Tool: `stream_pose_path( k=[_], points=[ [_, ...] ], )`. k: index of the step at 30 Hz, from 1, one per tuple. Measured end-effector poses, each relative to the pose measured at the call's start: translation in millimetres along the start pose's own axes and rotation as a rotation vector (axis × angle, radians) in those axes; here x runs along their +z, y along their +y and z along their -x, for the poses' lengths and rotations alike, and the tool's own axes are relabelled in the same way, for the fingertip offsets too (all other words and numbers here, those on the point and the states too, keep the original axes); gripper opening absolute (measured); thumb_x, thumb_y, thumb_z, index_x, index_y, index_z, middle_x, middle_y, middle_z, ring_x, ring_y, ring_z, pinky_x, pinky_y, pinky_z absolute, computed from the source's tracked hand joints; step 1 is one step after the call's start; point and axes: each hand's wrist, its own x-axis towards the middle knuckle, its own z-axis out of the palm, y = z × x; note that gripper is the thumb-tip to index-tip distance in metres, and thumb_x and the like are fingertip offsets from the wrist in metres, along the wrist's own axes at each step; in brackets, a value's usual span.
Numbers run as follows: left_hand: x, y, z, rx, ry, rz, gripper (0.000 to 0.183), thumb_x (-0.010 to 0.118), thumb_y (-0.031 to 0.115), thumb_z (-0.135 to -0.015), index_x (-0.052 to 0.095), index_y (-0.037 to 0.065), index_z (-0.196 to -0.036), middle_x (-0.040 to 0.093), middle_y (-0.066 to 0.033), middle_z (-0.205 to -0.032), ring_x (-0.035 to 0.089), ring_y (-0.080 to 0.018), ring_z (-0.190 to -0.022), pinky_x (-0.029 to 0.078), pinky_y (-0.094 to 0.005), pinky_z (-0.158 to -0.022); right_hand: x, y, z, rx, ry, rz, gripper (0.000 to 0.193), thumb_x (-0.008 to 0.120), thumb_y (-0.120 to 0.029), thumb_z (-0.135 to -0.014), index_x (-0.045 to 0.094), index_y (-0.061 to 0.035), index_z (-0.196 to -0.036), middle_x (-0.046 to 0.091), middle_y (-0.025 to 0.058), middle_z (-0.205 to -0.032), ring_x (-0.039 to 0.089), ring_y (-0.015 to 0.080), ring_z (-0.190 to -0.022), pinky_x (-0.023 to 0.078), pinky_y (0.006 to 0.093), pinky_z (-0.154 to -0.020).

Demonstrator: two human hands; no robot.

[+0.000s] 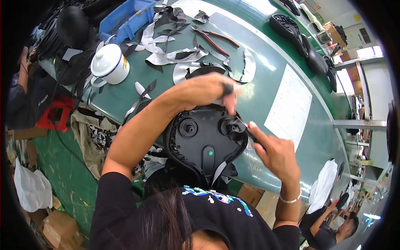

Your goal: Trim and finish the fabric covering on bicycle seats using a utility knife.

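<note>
A black saddle (pixel 196 146) lies underside up at the table's near edge, between my arms. Its dark cover is folded over the rim, and two round mounts stand out on the base. My left hand (pixel 216 89) is bent over the far right rim, with a dark wrap on one finger. Motion smears its fingertips, so its grip is unclear. From the right, my right hand (pixel 273 152) closes round a slim tool with a black and red handle (pixel 251 134). The tool's blurred metal end reaches the rim beside the right mount; its exact kind is unclear.
Red-handled pliers (pixel 216 41) and black and white fabric scraps (pixel 175 56) lie beyond the saddle. A lidded white mug (pixel 110 64) and blue bin (pixel 127 18) stand far left. A printed sheet (pixel 288 106) lies right. Other people sit at both sides.
</note>
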Motion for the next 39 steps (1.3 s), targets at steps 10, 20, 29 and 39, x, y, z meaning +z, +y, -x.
stream_pose_path(
  k=[10,20,29,39],
  points=[
    [-22.8,45.7,43.2,1.069,0.949,-0.396,0.007,0.048,0.006,-0.082,0.048,0.007,-0.075,0.052,-0.0058,-0.071,0.049,-0.0158,-0.070,0.043,-0.0281,-0.075,37.6,-60.6,68.5,0.621,0.153,-0.775,0.052,0.063,-0.012,-0.086,0.046,-0.0098,-0.135,0.064,0.0045,-0.076,0.055,0.0092,-0.056,0.045,0.0253,-0.051],
    [-48.1,11.7,17.0,0.191,0.849,-0.353,0.016,0.063,0.016,-0.086,0.062,0.002,-0.095,0.062,-0.0011,-0.088,0.058,-0.0097,-0.082,0.047,-0.0261,-0.073,52.9,73.2,3.6,0.714,0.843,-0.899,0.029,0.070,-0.011,-0.081,0.051,-0.0039,-0.102,0.048,-0.0022,-0.073,0.046,0.0056,-0.059,0.038,0.0199,-0.053],
    [25.8,45.0,-62.0,0.037,-0.796,-1.021,0.034,0.068,0.014,-0.078,0.056,0.005,-0.109,0.054,-0.0166,-0.119,0.053,-0.0315,-0.112,0.044,-0.0440,-0.089,38.2,339.7,-90.5,0.704,1.129,-1.049,0.041,0.071,-0.017,-0.079,0.055,-0.0082,-0.115,0.057,-0.0006,-0.086,0.057,0.0114,-0.074,0.048,0.0259,-0.065],
    [-69.8,19.9,-371.2,0.126,0.336,-0.568,0.050,0.051,0.033,-0.092,0.037,0.018,-0.138,0.058,-0.0161,-0.111,0.056,-0.0215,-0.100,0.045,-0.0355,-0.087,26.2,402.3,-174.4,0.648,1.175,-1.247,0.047,0.074,-0.017,-0.077,0.054,-0.0133,-0.120,0.053,0.0006,-0.095,0.052,0.0115,-0.067,0.050,0.0275,-0.055]
  ],
)
